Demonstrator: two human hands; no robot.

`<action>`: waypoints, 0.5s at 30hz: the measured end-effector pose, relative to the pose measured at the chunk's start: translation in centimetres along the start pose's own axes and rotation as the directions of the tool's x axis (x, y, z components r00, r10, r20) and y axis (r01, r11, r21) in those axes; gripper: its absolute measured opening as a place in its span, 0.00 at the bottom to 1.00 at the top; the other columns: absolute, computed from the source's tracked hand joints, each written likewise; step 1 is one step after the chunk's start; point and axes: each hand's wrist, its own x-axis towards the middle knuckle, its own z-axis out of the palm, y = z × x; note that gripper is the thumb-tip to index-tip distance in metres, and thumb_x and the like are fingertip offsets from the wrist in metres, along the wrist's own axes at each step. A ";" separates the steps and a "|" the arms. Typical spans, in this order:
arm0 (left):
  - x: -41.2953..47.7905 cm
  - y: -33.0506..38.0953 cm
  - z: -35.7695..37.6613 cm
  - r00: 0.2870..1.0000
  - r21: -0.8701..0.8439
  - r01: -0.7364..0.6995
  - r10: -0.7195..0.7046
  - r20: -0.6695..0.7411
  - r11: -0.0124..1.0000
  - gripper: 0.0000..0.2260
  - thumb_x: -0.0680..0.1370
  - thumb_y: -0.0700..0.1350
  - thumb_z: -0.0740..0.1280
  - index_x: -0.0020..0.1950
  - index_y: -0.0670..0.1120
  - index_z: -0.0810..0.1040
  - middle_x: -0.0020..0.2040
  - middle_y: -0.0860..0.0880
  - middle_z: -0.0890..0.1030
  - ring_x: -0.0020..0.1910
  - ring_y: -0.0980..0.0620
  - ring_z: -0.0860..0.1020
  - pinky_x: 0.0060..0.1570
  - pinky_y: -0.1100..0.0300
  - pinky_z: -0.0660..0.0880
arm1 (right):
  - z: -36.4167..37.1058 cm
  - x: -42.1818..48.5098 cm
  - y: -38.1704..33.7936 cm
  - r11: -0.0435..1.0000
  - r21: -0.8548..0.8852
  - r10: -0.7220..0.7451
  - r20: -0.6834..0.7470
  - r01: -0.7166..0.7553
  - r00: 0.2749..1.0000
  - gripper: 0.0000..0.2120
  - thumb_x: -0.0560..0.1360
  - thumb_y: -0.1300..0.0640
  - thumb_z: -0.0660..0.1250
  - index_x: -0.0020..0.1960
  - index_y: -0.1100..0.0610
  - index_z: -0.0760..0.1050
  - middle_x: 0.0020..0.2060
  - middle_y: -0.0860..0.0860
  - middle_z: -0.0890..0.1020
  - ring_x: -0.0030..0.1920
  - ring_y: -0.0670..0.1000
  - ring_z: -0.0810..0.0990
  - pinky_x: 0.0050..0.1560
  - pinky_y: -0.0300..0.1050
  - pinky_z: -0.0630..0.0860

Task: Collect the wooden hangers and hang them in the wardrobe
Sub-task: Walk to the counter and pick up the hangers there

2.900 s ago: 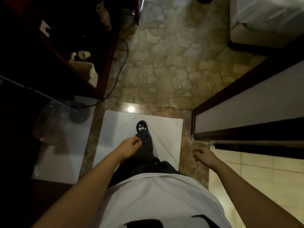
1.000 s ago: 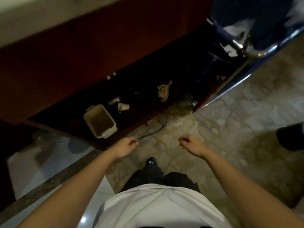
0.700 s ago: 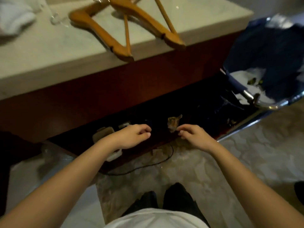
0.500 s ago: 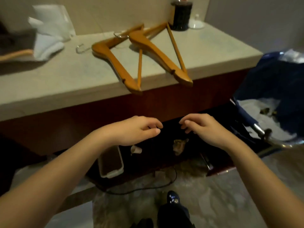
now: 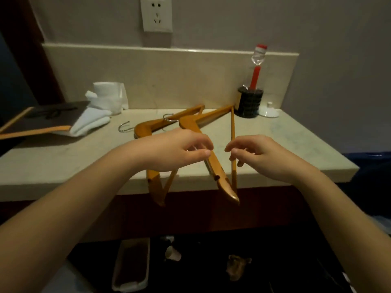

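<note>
Head view: two wooden hangers lie side by side on a pale stone counter (image 5: 296, 144), overlapping a little at their far ends. The left hanger (image 5: 145, 130) has its metal hook (image 5: 123, 126) pointing to nine o'clock, and its near tip juts out over the counter's front edge. The right hanger (image 5: 212, 163) lies just beside it at three o'clock. One of its arms runs back toward one o'clock, and its near tip also overhangs the edge.

The left hand (image 5: 173, 149) hovers over the left hanger with its fingers loosely curled and nothing in its grasp; its thumb and forefinger are close to the right hanger's near arm. The right hand (image 5: 260, 153) is likewise loosely curled and holds nothing, its fingertips at the right hanger's crossbar. Whether either hand touches the wood cannot be told.

At one o'clock from the hangers, against the backsplash, stands a dark holder (image 5: 250, 102) with a red-capped bottle (image 5: 257, 66) upside down in it, and a small white lid (image 5: 268, 111) just beside that. At ten o'clock are a roll of toilet paper (image 5: 108, 92) and a folded white cloth (image 5: 91, 123), the cloth resting partly on a dark folder (image 5: 42, 119). A wall socket (image 5: 156, 13) is at twelve o'clock. Below the counter, at six o'clock, are a pale tub (image 5: 131, 265) and a paper cup (image 5: 172, 252) on a dark shelf.
</note>
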 end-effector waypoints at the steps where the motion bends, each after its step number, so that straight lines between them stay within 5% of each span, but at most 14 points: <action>1: 0.7 -0.4 -0.3 0.999 0.041 0.037 -0.036 -0.021 0.998 0.15 0.80 0.53 0.57 0.65 0.54 0.72 0.61 0.55 0.77 0.58 0.58 0.75 0.57 0.60 0.73 | -0.2 1.0 0.2 0.999 -0.036 -0.012 0.003 0.012 1.000 0.10 0.79 0.51 0.59 0.56 0.49 0.75 0.44 0.41 0.79 0.45 0.41 0.78 0.46 0.36 0.75; 5: 3.1 -2.9 -0.5 0.972 0.154 0.222 -0.207 -0.107 0.963 0.16 0.79 0.54 0.59 0.65 0.54 0.72 0.66 0.53 0.74 0.63 0.54 0.73 0.60 0.56 0.72 | -0.1 5.0 1.1 0.991 -0.127 -0.025 0.056 0.032 0.998 0.13 0.77 0.49 0.62 0.60 0.50 0.74 0.51 0.44 0.78 0.50 0.44 0.77 0.54 0.44 0.77; 8: 4.7 -5.2 0.7 0.909 0.210 0.408 -0.375 -0.184 0.888 0.24 0.78 0.57 0.59 0.73 0.51 0.63 0.75 0.50 0.63 0.73 0.49 0.63 0.69 0.51 0.64 | 1.0 8.0 1.2 0.991 -0.135 -0.018 0.064 0.027 0.998 0.19 0.76 0.49 0.64 0.66 0.50 0.70 0.57 0.49 0.78 0.54 0.48 0.78 0.56 0.46 0.77; 11: 5.8 -7.3 2.1 0.849 0.131 0.516 -0.484 -0.214 0.847 0.30 0.78 0.60 0.56 0.77 0.52 0.49 0.78 0.49 0.50 0.77 0.47 0.50 0.73 0.45 0.53 | 2.3 11.1 0.5 0.986 -0.159 -0.053 0.033 0.058 0.998 0.23 0.75 0.48 0.65 0.67 0.52 0.67 0.61 0.52 0.76 0.56 0.52 0.77 0.55 0.48 0.78; 15: 6.3 -8.9 3.7 0.804 0.018 0.556 -0.533 -0.263 0.831 0.29 0.79 0.59 0.55 0.77 0.54 0.48 0.78 0.50 0.48 0.77 0.48 0.46 0.74 0.44 0.46 | 4.5 14.4 -0.2 0.964 -0.259 -0.055 -0.001 0.053 0.998 0.23 0.73 0.47 0.68 0.63 0.55 0.66 0.57 0.53 0.76 0.54 0.53 0.77 0.50 0.46 0.78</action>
